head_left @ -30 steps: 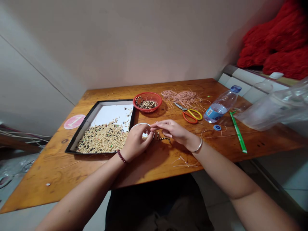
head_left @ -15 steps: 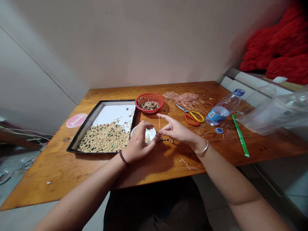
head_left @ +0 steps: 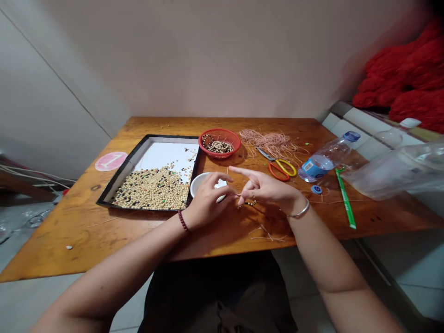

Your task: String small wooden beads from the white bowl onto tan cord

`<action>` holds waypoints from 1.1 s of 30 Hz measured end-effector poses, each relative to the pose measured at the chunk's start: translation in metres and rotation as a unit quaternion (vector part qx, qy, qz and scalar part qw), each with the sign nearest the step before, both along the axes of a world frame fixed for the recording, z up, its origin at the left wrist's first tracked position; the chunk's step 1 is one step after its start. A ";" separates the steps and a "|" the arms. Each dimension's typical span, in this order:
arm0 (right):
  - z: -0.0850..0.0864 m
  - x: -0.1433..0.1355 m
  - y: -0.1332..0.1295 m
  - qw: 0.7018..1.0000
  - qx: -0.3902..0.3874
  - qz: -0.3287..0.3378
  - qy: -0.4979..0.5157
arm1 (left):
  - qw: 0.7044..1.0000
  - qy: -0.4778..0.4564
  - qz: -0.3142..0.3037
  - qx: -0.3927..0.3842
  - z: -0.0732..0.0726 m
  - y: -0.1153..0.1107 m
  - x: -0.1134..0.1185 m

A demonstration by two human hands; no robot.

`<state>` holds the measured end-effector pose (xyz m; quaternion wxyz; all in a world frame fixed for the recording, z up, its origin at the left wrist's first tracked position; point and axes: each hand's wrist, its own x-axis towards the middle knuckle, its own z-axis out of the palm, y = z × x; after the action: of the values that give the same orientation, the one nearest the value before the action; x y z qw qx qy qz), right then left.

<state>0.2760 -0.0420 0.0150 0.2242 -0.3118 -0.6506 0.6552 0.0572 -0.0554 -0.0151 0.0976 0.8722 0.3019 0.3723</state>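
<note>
at the centre of the frame we see our left hand (head_left: 205, 201) and right hand (head_left: 265, 188) meeting over the wooden table (head_left: 222, 231); our left hand curls its fingers in, thumb and forefinger pinched together at the end of a thin cord (head_left: 233, 195), its knuckles just over the small white bowl (head_left: 198, 183); our right hand pinches the same cord between thumb and middle fingers while the forefinger points out straight toward the left of the frame; below the right hand's fingers hangs a short strand of dark and pale beads (head_left: 249, 203), close above the table top; whether it touches the wood we cannot tell; a dark red bead bracelet (head_left: 182, 221) sits on the left wrist and a silver bangle (head_left: 301, 212) on the right.

left of centre lies a black-rimmed tray (head_left: 118, 181) heaped with loose pale and dark beads, just beside the white bowl; above the hands stands a red basket (head_left: 219, 142) holding beaded rings; to the right of it lie a bundle of pink cord (head_left: 268, 140), scissors with yellow and orange handles (head_left: 281, 168), a plastic bottle (head_left: 326, 157) on its side and a green stick (head_left: 344, 198); a pink round sticker (head_left: 111, 161) sits at the tray's left.
</note>
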 end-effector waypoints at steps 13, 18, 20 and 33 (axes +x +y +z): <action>0.004 0.015 0.009 0.999 0.044 -0.026 -0.004 | 0.930 -0.148 -0.072 -0.328 0.009 0.001 -0.003; -0.002 0.006 0.007 0.999 0.036 -0.016 0.009 | 0.961 -0.043 -0.066 -0.265 0.007 -0.001 0.001; -0.005 0.002 0.007 0.999 0.034 -0.013 0.020 | 0.969 -0.029 -0.062 -0.237 0.005 -0.002 0.003; -0.006 -0.007 0.006 0.999 0.026 0.014 0.040 | 0.982 -0.034 -0.023 -0.183 0.000 -0.003 0.007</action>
<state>0.2686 -0.0364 0.0086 0.2488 -0.2703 -0.6626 0.6527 0.0639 -0.0586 -0.0153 0.2739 0.8335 0.3409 0.3377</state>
